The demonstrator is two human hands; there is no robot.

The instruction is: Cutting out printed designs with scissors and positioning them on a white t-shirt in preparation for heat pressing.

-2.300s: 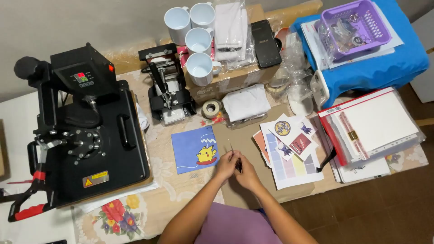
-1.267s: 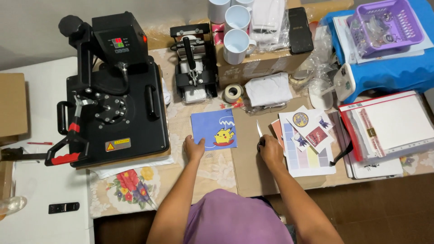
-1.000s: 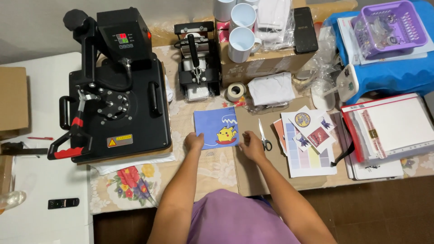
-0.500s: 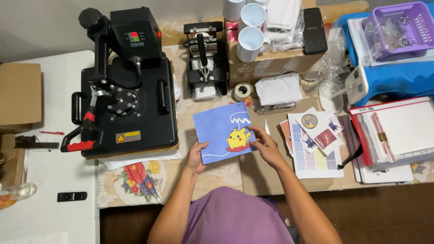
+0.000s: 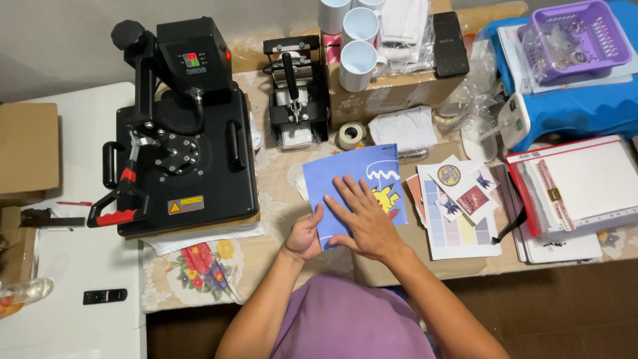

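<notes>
Risk of slip: your right hand (image 5: 362, 223) lies flat and open on the blue print (image 5: 352, 183); your left hand (image 5: 304, 234) pinches its lower corner above the counter (image 5: 279, 193). Uneven pressure could crease it or nudge the stickers (image 5: 458, 193) alongside.

Bright, even indoor light, soft shadows, sharp focus throughout.

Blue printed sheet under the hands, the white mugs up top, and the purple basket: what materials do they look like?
Blue printed sheet: thin and flat with a matte face, probably paper or a coated fabric panel; the left hand lifts its edge, and the right hand presses it flat. White mugs: glossy glaze highlights, likely ceramic. Purple basket: moulded slotted walls, plastic.
</notes>
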